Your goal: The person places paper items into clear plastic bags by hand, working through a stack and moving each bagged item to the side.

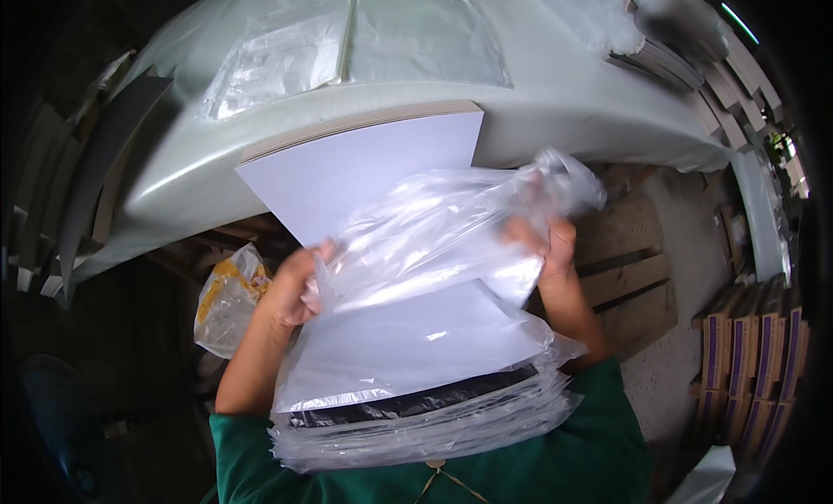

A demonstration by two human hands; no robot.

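Both hands (pixel 295 291) (pixel 551 248) stretch clear bag (pixel 434 235) crosswise.

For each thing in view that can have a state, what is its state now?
Clear plastic bag: crumpled, held up by both hands.
Left hand: gripping the bag's left edge.
Right hand: gripping the bag's right side.
White sheets: stacked, not bagged, overhanging the table edge.
Bagged sheets: wrapped in plastic, piled flat on the lap.
Flat bags: lying flat on the table.
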